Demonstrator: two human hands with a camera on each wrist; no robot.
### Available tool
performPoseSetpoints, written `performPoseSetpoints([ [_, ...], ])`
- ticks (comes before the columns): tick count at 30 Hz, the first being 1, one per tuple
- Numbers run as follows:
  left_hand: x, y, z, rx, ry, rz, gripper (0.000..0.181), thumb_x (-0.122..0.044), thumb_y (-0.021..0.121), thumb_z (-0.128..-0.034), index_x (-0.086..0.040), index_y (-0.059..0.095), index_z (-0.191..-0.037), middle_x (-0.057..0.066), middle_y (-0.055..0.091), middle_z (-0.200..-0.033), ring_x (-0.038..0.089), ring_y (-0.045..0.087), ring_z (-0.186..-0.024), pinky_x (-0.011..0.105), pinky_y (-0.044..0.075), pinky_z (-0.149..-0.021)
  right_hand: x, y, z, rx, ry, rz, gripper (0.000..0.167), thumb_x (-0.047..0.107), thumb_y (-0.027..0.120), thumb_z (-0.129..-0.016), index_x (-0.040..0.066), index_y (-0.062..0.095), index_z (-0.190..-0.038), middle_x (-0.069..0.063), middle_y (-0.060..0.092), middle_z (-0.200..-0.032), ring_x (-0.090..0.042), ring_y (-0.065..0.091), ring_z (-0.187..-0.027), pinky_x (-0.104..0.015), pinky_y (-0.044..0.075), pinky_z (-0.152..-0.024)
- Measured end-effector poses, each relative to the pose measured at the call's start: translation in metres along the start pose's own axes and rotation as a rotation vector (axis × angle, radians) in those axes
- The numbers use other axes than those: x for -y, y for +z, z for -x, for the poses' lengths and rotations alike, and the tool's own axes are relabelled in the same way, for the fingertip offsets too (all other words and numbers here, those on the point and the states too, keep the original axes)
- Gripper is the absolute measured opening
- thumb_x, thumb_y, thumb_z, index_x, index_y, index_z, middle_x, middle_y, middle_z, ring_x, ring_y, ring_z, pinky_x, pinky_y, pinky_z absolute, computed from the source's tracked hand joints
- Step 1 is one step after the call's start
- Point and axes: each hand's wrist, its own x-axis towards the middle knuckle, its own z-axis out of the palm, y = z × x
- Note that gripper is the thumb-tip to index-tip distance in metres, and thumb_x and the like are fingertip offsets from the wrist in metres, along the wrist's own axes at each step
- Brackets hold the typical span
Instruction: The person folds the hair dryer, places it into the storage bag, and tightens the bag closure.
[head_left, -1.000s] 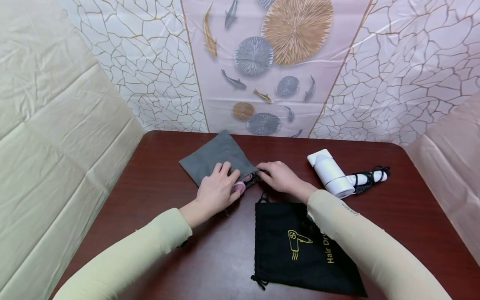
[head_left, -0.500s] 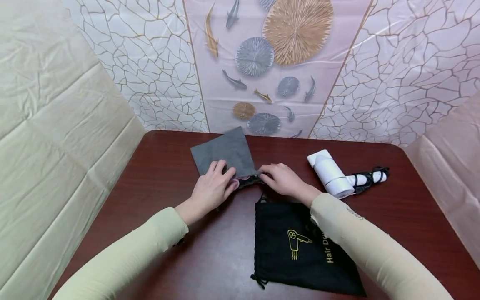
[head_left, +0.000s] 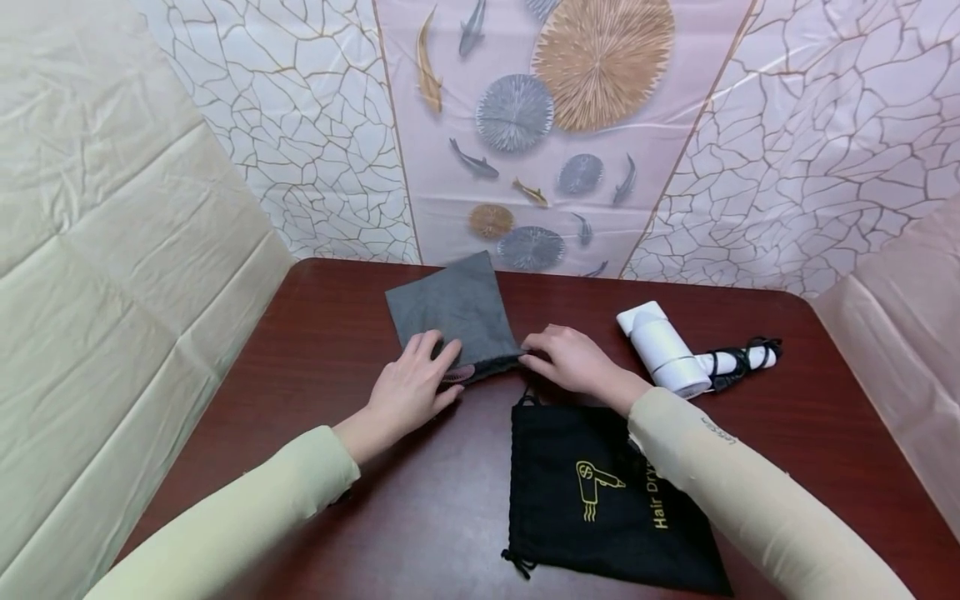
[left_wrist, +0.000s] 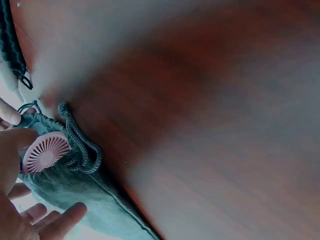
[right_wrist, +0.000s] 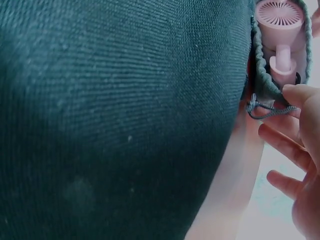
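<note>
A grey drawstring pouch (head_left: pixel 459 304) lies on the table, its mouth facing me. Inside the mouth sits a pink device (left_wrist: pixel 47 152) with a round slatted grille, like a handheld fan. My left hand (head_left: pixel 411 382) grips the left side of the mouth, its thumb beside the grille and the other fingers spread over the cloth. At the right corner my right hand (head_left: pixel 568 358) pinches the pouch edge between thumb and index finger. The right wrist view shows the pink device (right_wrist: pixel 282 22) lying lengthwise within the gathered opening. The rest of the pouch's inside is hidden.
A black drawstring bag (head_left: pixel 555 533) printed with a hair dryer lies in front of my right forearm. Farther right rests a white hair dryer (head_left: pixel 663 346) with its black cord (head_left: pixel 738 367) wrapped round the handle. Patterned cloth (head_left: pixel 517 183) hangs behind the table.
My left hand has moved left and slightly toward me. The pouch has turned and shifted right, with less of the pink device showing. My right hand has kept its pinch, nearly still.
</note>
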Motion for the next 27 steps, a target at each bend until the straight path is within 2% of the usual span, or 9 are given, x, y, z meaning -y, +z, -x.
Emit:
performPoseSetpoints([
  [4, 0.007, -0.007, 0.015, 0.031, -0.079, 0.013, 0.072, -0.041, 0.089, -0.0884, -0.009, 0.057, -0.144, 0.018, 0.057, -0.134, 0.037, 0.061, -0.116, 0.047, 0.061, -0.057, -0.001, -0.002, 0.0, 0.003, 0.016, -0.057, 0.014, 0.022, 0.071, -0.105, 0.013, 0.078, -0.111, -0.003, 0.074, -0.101, -0.024, 0.069, -0.095, -0.046, 0.059, -0.084],
  [9, 0.011, -0.007, 0.025, 0.05, -0.165, 0.031, 0.074, -0.049, 0.093, -0.0814, -0.002, 0.057, -0.126, 0.018, 0.056, -0.119, 0.035, 0.06, -0.099, 0.048, 0.06, -0.059, -0.002, -0.001, 0.0, -0.001, 0.031, -0.111, 0.015, 0.02, 0.07, -0.105, 0.01, 0.078, -0.113, -0.006, 0.075, -0.103, -0.025, 0.071, -0.096, -0.047, 0.06, -0.086],
  [14, 0.013, -0.001, 0.028, 0.047, -0.205, 0.031, 0.065, -0.046, 0.092, -0.0827, 0.002, 0.059, -0.111, 0.018, 0.054, -0.105, 0.035, 0.058, -0.089, 0.048, 0.06, -0.062, 0.0, 0.0, 0.001, 0.002, 0.036, -0.139, 0.017, 0.021, 0.069, -0.106, 0.009, 0.077, -0.115, -0.006, 0.075, -0.105, -0.024, 0.071, -0.098, -0.048, 0.059, -0.088],
  [20, 0.017, -0.001, 0.03, 0.11, -0.232, -0.016, 0.048, -0.038, 0.09, -0.0874, 0.002, 0.065, -0.099, 0.018, 0.055, -0.104, 0.035, 0.06, -0.088, 0.048, 0.06, -0.063, 0.002, -0.002, 0.005, 0.006, 0.049, -0.165, 0.019, 0.02, 0.069, -0.106, 0.008, 0.077, -0.118, -0.006, 0.076, -0.108, -0.023, 0.072, -0.098, -0.046, 0.06, -0.087],
  [24, 0.02, -0.003, 0.032, 0.115, -0.204, -0.022, 0.038, -0.032, 0.089, -0.0882, -0.001, 0.067, -0.089, 0.016, 0.058, -0.104, 0.033, 0.06, -0.085, 0.046, 0.059, -0.062, 0.004, -0.002, 0.008, 0.001, 0.056, -0.19, 0.018, 0.019, 0.069, -0.106, 0.008, 0.077, -0.117, -0.006, 0.076, -0.108, -0.022, 0.072, -0.098, -0.045, 0.06, -0.087],
  [27, 0.023, -0.003, 0.033, 0.103, -0.171, -0.018, 0.028, -0.025, 0.087, -0.0894, -0.004, 0.069, -0.087, 0.014, 0.061, -0.107, 0.033, 0.063, -0.09, 0.046, 0.059, -0.064, 0.005, 0.0, 0.008, 0.006, 0.064, -0.219, 0.016, 0.019, 0.069, -0.105, 0.009, 0.077, -0.116, -0.005, 0.076, -0.108, -0.022, 0.072, -0.099, -0.045, 0.06, -0.087],
])
